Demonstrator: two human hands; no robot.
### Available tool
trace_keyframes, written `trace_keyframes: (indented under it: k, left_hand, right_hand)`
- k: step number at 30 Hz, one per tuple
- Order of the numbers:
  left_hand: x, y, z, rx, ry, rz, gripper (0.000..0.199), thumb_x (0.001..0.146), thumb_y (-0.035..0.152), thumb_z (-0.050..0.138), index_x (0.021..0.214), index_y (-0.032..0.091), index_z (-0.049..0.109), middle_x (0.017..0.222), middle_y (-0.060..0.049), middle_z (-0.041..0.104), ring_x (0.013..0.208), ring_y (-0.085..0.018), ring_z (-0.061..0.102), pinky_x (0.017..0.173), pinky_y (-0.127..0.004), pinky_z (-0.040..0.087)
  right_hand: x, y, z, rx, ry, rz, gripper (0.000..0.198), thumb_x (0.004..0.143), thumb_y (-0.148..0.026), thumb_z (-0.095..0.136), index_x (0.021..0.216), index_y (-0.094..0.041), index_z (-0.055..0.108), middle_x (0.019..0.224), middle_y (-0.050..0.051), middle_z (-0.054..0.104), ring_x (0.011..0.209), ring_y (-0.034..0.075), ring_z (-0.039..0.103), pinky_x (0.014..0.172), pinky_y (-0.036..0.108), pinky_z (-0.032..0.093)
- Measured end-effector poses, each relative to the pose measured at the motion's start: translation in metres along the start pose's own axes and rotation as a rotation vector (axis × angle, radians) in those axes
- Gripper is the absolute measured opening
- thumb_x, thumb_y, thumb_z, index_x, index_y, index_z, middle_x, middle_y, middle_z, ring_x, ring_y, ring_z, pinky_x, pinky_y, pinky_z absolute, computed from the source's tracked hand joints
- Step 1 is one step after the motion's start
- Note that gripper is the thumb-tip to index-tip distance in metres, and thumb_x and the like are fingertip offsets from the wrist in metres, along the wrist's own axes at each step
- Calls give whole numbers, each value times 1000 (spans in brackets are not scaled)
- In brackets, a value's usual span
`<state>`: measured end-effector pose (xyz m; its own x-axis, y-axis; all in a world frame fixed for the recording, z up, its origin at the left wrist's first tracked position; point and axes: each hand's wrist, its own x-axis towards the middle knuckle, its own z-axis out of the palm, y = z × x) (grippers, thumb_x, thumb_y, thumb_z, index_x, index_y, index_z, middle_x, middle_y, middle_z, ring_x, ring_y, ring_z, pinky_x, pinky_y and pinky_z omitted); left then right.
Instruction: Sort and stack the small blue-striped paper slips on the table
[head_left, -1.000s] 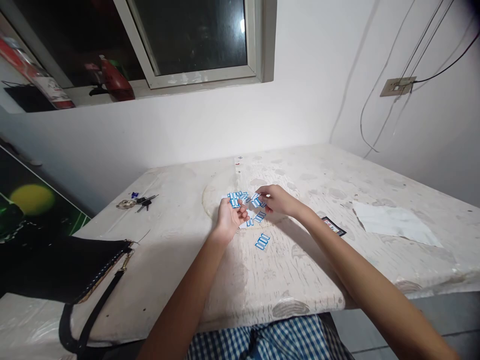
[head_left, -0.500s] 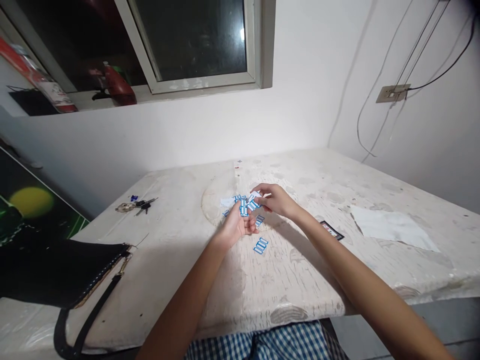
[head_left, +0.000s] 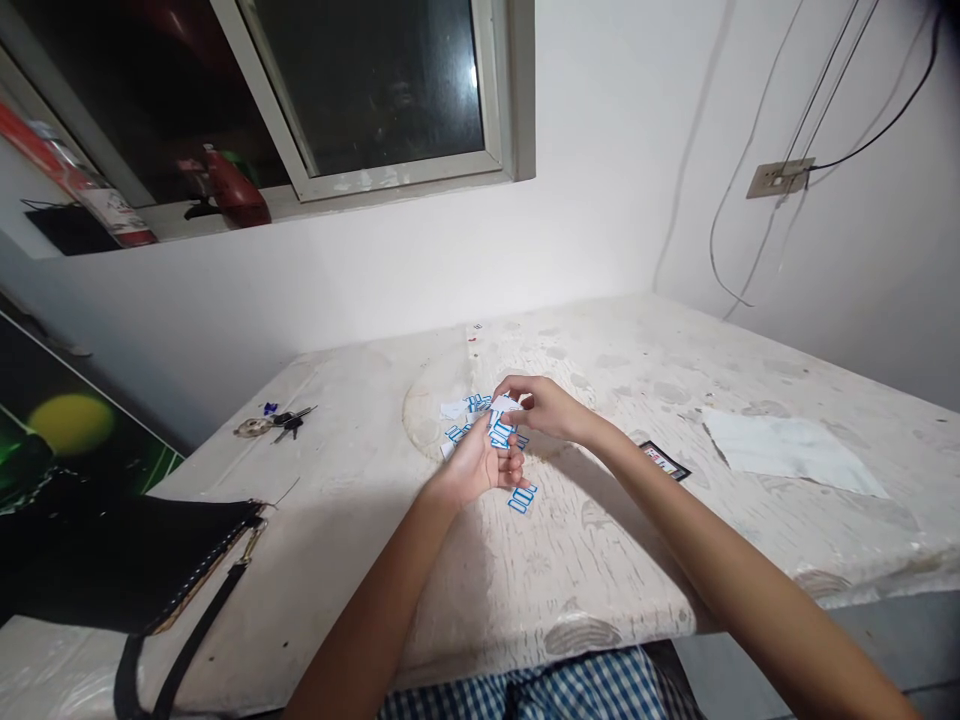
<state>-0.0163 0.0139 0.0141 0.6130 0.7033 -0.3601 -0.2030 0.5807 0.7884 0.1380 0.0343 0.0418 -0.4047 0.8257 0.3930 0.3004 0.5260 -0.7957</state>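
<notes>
Small white cards with blue outlined boxes point(head_left: 502, 431) are in my left hand point(head_left: 480, 464), pinched near the thumb with the other fingers curled below. My right hand point(head_left: 546, 408) closes its fingertips on a white card point(head_left: 505, 403) at the top of that stack. Beyond and beside my hands, more blue-and-white cards point(head_left: 476, 403) lie loosely on the table, some partly hidden by my fingers. One separate card with blue boxes point(head_left: 522, 498) rests on the tabletop nearer to me. What is printed on the cards is too small to read.
The table cover point(head_left: 585, 560) is pale and patterned. Keys point(head_left: 292, 421) lie at the left, above a black bag point(head_left: 127, 555) with a strap. To the right are a dark-edged packet point(head_left: 664, 460) and a white cloth point(head_left: 795, 455). A wall and window stand behind.
My right hand has brought its card in over the stack in my left hand, so the two now overlap. The view has shifted slightly.
</notes>
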Motion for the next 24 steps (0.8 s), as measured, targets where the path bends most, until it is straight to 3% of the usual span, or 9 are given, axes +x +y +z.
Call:
trace_keyframes:
  k: [6,11,17,24]
  left_hand:
    - [5,-2,-4,6,-3,0,50,85,56,21,69,16,46,49,-2,49,43,-14,49,55,-31,47]
    - [4,-3,-2,16,4,6,49,85,56,21,68,16,44,49,0,46,42,-12,47,55,-30,46]
    - [3,-4,-1,33,11,19,49,83,59,24,69,17,44,50,1,45,42,-11,45,56,-29,45]
    - [0,0,2,-25,-8,18,48,84,58,23,68,17,43,49,2,42,41,-10,43,53,-26,43]
  right_hand:
    - [1,4,2,-15,-5,22,12,69,-16,54,80,-16,56,78,1,53,72,13,48,62,24,38]
    - [0,1,3,88,-50,77,7,70,-15,48,76,-16,51,70,-2,48,52,7,42,49,21,34]
    - [1,2,1,211,-53,160,23,70,-13,50,92,-17,54,62,-5,43,38,4,36,37,20,27]
    - [1,4,-5,259,-124,177,23,75,-16,49,95,-15,60,48,-5,42,37,7,37,38,20,27]
